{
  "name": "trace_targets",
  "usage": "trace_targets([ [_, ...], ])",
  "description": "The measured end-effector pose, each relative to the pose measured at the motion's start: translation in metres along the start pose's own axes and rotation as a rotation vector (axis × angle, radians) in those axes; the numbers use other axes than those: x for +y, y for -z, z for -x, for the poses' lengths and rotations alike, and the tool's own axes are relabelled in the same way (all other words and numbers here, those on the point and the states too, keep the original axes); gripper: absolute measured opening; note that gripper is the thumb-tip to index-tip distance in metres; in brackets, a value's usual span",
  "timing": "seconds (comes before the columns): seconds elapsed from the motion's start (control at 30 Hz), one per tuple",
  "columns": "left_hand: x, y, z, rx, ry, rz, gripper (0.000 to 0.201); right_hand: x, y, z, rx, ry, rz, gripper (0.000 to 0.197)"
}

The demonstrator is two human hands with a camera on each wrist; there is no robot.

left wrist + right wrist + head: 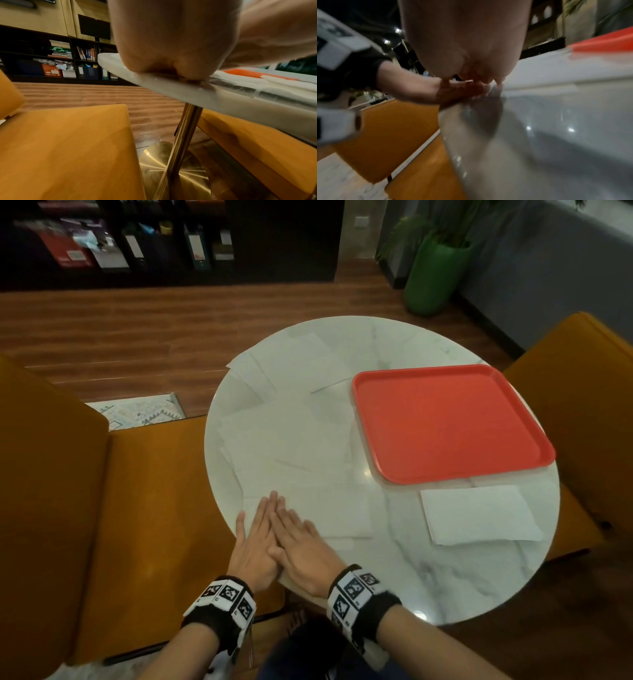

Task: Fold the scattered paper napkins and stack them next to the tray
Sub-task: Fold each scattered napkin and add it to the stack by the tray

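Observation:
Both hands lie flat, side by side, on a white napkin (329, 515) at the near left of the round marble table (428, 577). My left hand (255, 537) presses with straight fingers; my right hand (301, 546) partly overlaps it, fingers straight too. A folded white napkin (479, 513) rests just in front of the red tray (448, 422). Several unfolded napkins (284, 433) are spread over the table's left half. In the wrist views the left palm (171, 40) and right palm (465, 40) rest on the tabletop, fingers hidden.
Orange chairs stand to the left (85, 491) and right (582, 405) of the table. A green planter (435, 272) and dark shelves (137, 241) stand behind on the wooden floor. The table's brass pedestal (180, 142) shows below.

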State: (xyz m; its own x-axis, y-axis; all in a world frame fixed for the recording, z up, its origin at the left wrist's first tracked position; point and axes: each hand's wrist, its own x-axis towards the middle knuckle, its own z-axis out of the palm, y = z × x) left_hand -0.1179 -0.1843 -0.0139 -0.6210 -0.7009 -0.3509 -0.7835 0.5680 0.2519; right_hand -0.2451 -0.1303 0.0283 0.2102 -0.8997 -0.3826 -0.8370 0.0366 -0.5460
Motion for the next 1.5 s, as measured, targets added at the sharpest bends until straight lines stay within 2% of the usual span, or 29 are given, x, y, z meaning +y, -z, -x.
trace_targets([
  [0.1, -0.006, -0.007, -0.002, 0.071, 0.004, -0.048, 0.068, 0.022, -0.008, 0.005, -0.001, -0.028, 0.062, 0.063],
  [0.23, -0.002, -0.004, -0.003, 0.086, 0.022, 0.049, 0.073, 0.061, 0.005, 0.031, -0.002, -0.050, 0.229, 0.073],
  [0.37, 0.001, 0.000, -0.001, 0.063, 0.025, 0.061, 0.074, 0.101, 0.020, 0.066, 0.023, -0.228, 0.223, 0.075],
  [0.47, 0.001, 0.000, -0.002, 0.049, 0.033, 0.057, 0.074, 0.100, 0.025, 0.069, 0.060, -0.300, 0.263, 0.079],
  [0.53, 0.002, 0.001, -0.003, 0.043, 0.040, 0.056, 0.074, 0.079, 0.024, 0.058, 0.089, -0.254, 0.260, 0.080],
  [0.63, 0.002, 0.002, -0.002, 0.013, 0.044, 0.019, 0.076, 0.045, 0.009, 0.040, 0.063, -0.100, 0.247, 0.076],
  [0.73, 0.001, 0.002, -0.002, 0.005, 0.042, 0.024, 0.075, 0.044, -0.006, 0.038, 0.022, -0.033, 0.254, 0.077],
  [0.83, -0.001, 0.000, -0.003, 0.005, 0.041, 0.036, 0.076, 0.067, -0.007, 0.056, 0.047, -0.074, 0.239, 0.072],
  [0.9, 0.000, 0.001, -0.003, 0.001, 0.044, 0.042, 0.078, 0.084, -0.004, 0.068, 0.121, -0.117, 0.254, 0.068],
  [0.97, 0.003, 0.006, -0.003, 0.013, 0.048, 0.035, 0.083, 0.092, 0.002, 0.077, 0.223, -0.188, 0.291, 0.053],
  [1.07, 0.011, 0.014, -0.004, 0.051, 0.059, -0.018, 0.091, 0.099, 0.002, 0.076, 0.452, -0.130, 0.250, 0.032],
  [1.17, 0.024, 0.015, -0.010, 0.083, -0.008, -0.047, 0.087, 0.100, 0.003, 0.065, 0.590, -0.078, 0.198, 0.019],
  [1.27, 0.042, 0.011, -0.016, 0.068, -0.134, -0.076, 0.076, 0.102, 0.011, 0.057, 0.538, -0.108, 0.137, 0.021],
  [1.37, 0.055, 0.012, -0.021, 0.078, -0.197, -0.078, 0.069, 0.101, 0.025, 0.057, 0.460, -0.078, 0.104, 0.027],
  [1.5, 0.063, 0.029, -0.023, 0.209, -0.214, -0.060, 0.041, 0.096, 0.054, 0.066, 0.551, -0.049, 0.032, 0.012],
])
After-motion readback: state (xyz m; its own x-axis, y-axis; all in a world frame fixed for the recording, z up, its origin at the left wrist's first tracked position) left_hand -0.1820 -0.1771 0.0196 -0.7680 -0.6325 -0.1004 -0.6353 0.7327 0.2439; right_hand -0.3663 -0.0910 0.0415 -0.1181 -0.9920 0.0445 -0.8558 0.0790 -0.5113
